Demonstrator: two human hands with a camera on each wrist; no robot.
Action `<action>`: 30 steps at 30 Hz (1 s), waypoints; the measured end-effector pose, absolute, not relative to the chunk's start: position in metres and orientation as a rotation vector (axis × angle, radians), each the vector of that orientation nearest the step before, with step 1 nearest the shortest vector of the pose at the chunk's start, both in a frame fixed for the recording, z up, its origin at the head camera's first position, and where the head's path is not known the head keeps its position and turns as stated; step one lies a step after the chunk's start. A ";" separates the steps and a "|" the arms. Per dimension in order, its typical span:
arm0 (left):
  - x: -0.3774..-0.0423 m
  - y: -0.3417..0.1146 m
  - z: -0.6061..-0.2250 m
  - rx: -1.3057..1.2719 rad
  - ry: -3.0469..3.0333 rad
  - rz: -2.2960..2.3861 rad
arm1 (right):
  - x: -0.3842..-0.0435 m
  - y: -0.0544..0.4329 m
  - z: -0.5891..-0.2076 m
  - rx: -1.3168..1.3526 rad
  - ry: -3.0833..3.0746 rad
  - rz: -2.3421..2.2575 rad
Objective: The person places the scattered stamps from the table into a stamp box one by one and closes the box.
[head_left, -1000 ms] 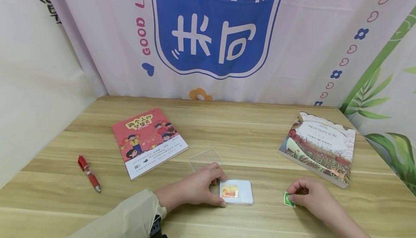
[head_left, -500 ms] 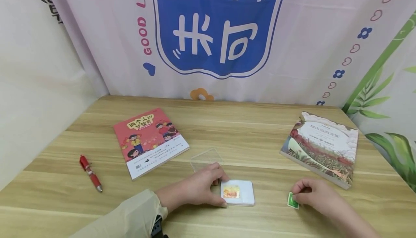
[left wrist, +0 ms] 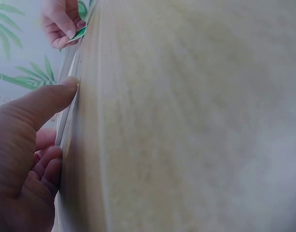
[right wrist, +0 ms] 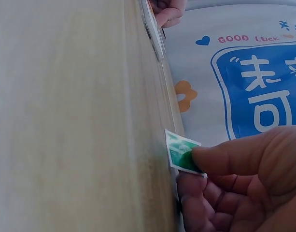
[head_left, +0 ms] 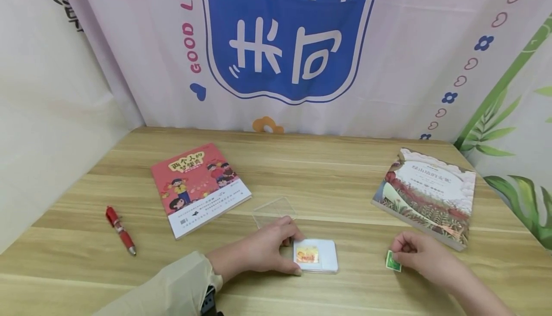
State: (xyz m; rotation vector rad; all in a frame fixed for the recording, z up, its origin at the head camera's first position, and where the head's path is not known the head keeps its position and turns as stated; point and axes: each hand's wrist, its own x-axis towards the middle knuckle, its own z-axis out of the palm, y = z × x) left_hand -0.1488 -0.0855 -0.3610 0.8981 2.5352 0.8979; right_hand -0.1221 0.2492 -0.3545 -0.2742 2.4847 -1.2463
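Observation:
My left hand [head_left: 269,246] holds a thin, flat white rectangular piece with rounded corners [head_left: 328,254] by its left part. In the left wrist view its thumb presses one long edge and the curled fingers the opposite one. A small shiny yellow-and-red square [head_left: 307,254] lies on the white face. To the right, my right hand [head_left: 424,256] pinches a small green sticker-like square with a white border [head_left: 394,261] between thumb and fingers. The right wrist view shows that green square [right wrist: 180,152] tilted just off the wooden surface, partly covered by the thumb.
A clear plastic piece [head_left: 273,209] lies beyond my left hand, which partly covers it. A red book [head_left: 194,181] and a red pen [head_left: 119,230] lie on the left of the wooden table [head_left: 310,177]. Another book [head_left: 427,193] is at the right. A printed curtain [head_left: 396,66] hangs behind.
My right hand has shifted slightly to the right with the green square, whose tilt has changed a little. The left hand and the white piece look still.

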 end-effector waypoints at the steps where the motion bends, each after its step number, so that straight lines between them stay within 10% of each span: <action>1: -0.149 -0.086 -0.361 0.895 2.535 0.896 | -0.122 0.249 -0.354 -0.266 2.482 -1.247; 30: -0.149 -0.086 -0.361 0.896 2.526 0.897 | -0.136 0.223 -0.334 -0.302 2.444 -1.260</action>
